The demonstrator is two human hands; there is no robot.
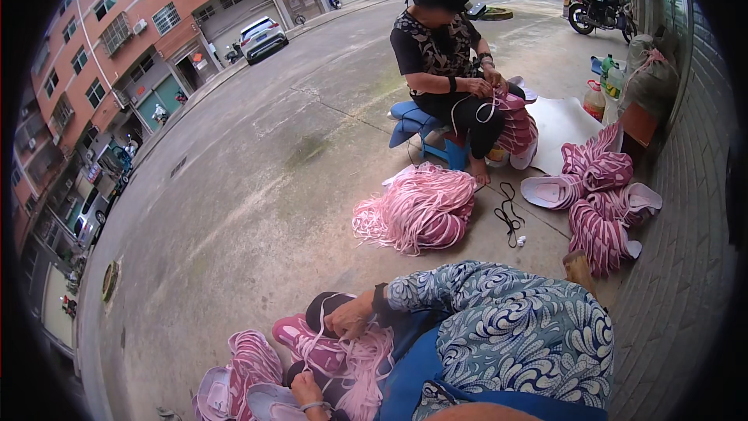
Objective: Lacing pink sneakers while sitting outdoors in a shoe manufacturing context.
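Observation:
My right hand [351, 316], in a patterned blue sleeve with a black wristband, is closed around a pale shoelace that loops up above it. Just beneath it lies a pink shoe upper [311, 346] across my dark-clad legs. My left hand [309, 391], wearing a bracelet, has its fingers curled next to that upper; what they grip is too small to make out. A bunch of pale pink laces [369, 360] hangs between my hands. Beside my left hand rest a light-lined shoe upper [273, 402] and a stack of striped pink uppers [254, 365].
Opposite, a co-worker [436, 39] on a blue stool [444, 145] handles laces and pink uppers. Between us sits a large lace pile [421, 206]. More uppers [596, 222] lie at right, near the wall, with a black cord [508, 214] on the concrete.

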